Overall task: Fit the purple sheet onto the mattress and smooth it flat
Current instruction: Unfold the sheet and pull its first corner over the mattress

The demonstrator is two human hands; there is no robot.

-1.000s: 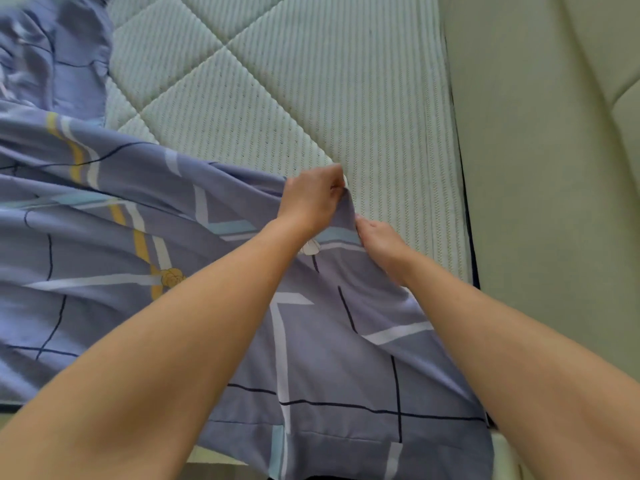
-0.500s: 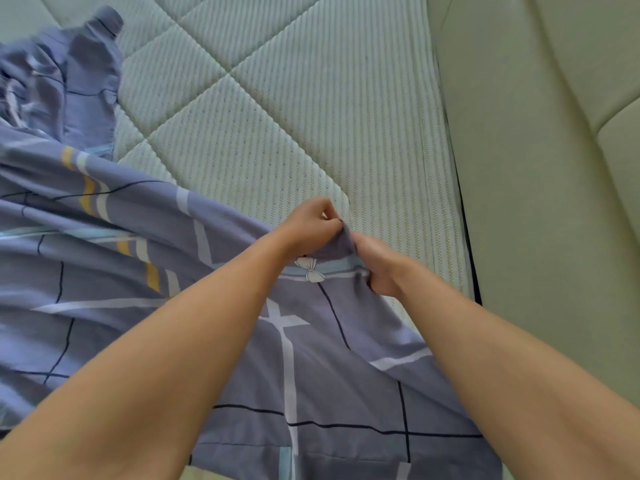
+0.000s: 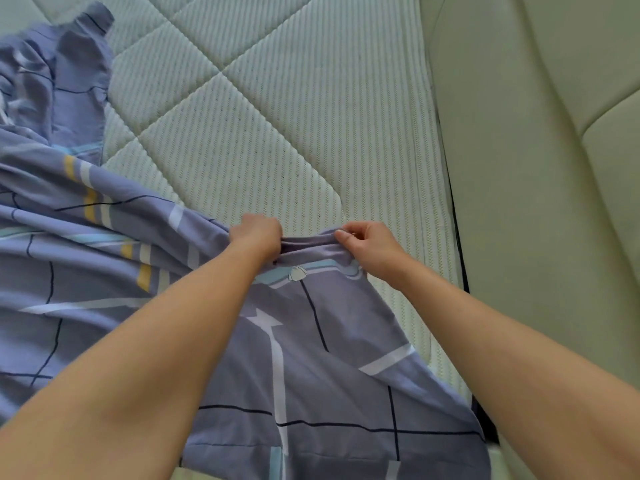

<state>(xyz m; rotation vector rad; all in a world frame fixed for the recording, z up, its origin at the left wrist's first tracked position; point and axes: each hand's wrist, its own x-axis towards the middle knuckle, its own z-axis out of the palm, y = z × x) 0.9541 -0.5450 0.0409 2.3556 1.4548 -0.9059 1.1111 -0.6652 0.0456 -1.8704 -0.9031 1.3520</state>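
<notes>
Both hands grip the purple sheet (image 3: pixel 311 358): left hand (image 3: pixel 258 235) fisted, right hand (image 3: pixel 367 242) apparently pinching its bunched edge, near the mattress (image 3: pixel 277 126)'s right edge, the rest rumpled leftward.

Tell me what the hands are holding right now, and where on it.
Both the left hand and right hand grip the purple sheet along its bunched far edge.

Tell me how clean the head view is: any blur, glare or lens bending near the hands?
Head view: soft light, no glare; left hand and right hand look sharp gripping the purple sheet; its bunched far-left part looks smeared; wide-angle bending bows the mattress border at right and stretches the forearms.
</notes>
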